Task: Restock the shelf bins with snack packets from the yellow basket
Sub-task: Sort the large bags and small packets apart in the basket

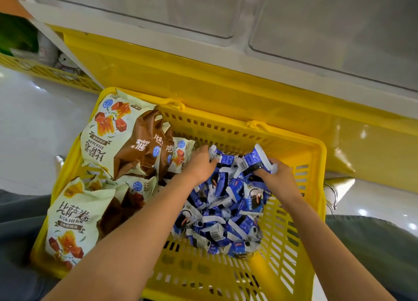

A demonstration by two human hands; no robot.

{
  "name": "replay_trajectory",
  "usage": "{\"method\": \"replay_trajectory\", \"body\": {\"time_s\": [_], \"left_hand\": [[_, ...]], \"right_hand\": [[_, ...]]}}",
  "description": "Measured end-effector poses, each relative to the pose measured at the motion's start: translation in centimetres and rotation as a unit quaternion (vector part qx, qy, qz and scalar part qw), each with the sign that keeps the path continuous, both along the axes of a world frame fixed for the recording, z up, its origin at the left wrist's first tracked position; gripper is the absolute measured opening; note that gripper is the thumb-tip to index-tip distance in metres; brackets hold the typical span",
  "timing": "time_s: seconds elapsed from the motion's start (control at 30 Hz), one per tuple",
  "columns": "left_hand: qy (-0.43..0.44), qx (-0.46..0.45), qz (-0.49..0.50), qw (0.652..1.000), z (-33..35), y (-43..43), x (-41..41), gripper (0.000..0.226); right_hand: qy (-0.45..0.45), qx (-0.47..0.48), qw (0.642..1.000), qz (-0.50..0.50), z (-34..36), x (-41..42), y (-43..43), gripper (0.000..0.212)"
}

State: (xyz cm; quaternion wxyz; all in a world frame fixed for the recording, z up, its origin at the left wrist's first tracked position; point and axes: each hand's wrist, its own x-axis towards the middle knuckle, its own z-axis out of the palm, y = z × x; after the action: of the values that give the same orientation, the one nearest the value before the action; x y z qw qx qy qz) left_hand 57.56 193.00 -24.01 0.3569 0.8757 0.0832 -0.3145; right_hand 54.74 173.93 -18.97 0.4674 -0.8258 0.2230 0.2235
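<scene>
Seen from above: a yellow perforated plastic basket (317,210) on a glossy pale floor (29,124), with knees in grey trousers (373,244) to either side. Both bare forearms stretched into the basket's right half, over a loose heap of small blue-and-white snack packets (226,217).

At the far edge of the heap, the left hand (199,162), fingers curled and pressed together, pinching one small blue-and-white packet (220,157) by its crimped white end. Just beside it, the right hand (279,176), fingers likewise curled, gripping a second blue-and-white packet (255,159) near its white end. This packet standing up above the pile and tilted toward the left hand. The two held packets close together; impossible to tell whether touching.

Filling the basket's left half, large cream-and-brown snack bags (106,128) printed with orange rolls and Chinese lettering, stacked and leaning on one another. Among them, one mostly brown bag (140,151), wedged just beside the left hand. Slotted basket bottom visible at the near front.

Directly behind the basket, the shelf unit's glossy yellow base (181,74). Above that, frosted clear plastic bin fronts (158,8), contents not discernible. Off to the far left, a second yellow slotted basket (45,72) on the floor, and behind it something green (18,36), too blurred to identify.
</scene>
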Motion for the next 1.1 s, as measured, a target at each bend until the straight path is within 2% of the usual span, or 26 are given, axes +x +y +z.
{"method": "replay_trajectory", "body": {"time_s": [0.1,0.2,0.3,0.37,0.43,0.5,0.57,0.63,0.7,0.73,0.8,0.93,1.03,1.1], "left_hand": [[0.027,0.059,-0.028,0.997,-0.6,-0.4,0.7,0.062],[0.008,0.087,-0.082,0.993,-0.9,-0.2,0.9,0.068],[0.021,0.014,-0.089,0.996,-1.0,-0.4,0.3,0.058],[0.024,-0.03,-0.055,0.998,-1.2,-0.5,-0.2,0.05],[-0.015,-0.038,-0.036,0.999,-1.2,-0.5,-0.6,0.04],[-0.056,-0.048,-0.013,0.997,-1.0,-0.4,-1.0,0.03],[-0.079,-0.063,0.003,0.995,-0.5,-0.3,-1.4,0.023],[-0.098,-0.079,0.015,0.992,0.2,-0.2,-2.0,0.02],[-0.128,-0.089,0.032,0.987,1.0,0.1,-2.8,0.02],[-0.148,-0.09,0.043,0.984,1.5,0.2,-3.3,0.02],[-0.174,-0.106,0.061,0.977,2.9,0.7,-4.2,0.018],[-0.141,-0.175,0.007,0.975,5.8,1.9,-6.5,0.019],[-0.08,-0.222,-0.022,0.972,7.1,1.8,-8.4,0.019],[-0.004,-0.264,-0.015,0.964,7.2,1.2,-9.5,0.011]], "right_hand": [[-0.036,-0.016,0.999,0.031,0.5,-0.6,0.2,0.028],[-0.045,-0.009,0.998,0.046,0.7,-0.9,0.3,0.028],[-0.021,0.005,0.999,0.047,0.4,-0.8,0.4,0.029],[-0.006,-0.038,0.998,0.05,0.0,-0.9,0.4,0.035],[0.006,-0.072,0.997,0.021,-0.3,-0.9,0.2,0.047],[0.006,-0.068,0.997,-0.022,-0.2,-1.1,0.1,0.059],[-0.004,-0.089,0.996,-0.015,0.0,-1.2,0.1,0.066],[-0.042,-0.139,0.989,0.018,0.5,-1.7,0.5,0.064],[-0.131,-0.202,0.968,0.065,1.4,-2.3,1.2,0.059],[-0.18,-0.211,0.956,0.094,1.8,-2.5,1.7,0.058],[-0.221,-0.168,0.949,0.152,3.0,-2.7,2.7,0.063],[-0.171,-0.085,0.94,0.283,4.3,-2.8,4.2,0.083],[-0.108,-0.086,0.921,0.365,4.8,-3.6,3.9,0.076],[-0.065,-0.101,0.917,0.38,5.0,-4.5,3.2,0.067]]}}
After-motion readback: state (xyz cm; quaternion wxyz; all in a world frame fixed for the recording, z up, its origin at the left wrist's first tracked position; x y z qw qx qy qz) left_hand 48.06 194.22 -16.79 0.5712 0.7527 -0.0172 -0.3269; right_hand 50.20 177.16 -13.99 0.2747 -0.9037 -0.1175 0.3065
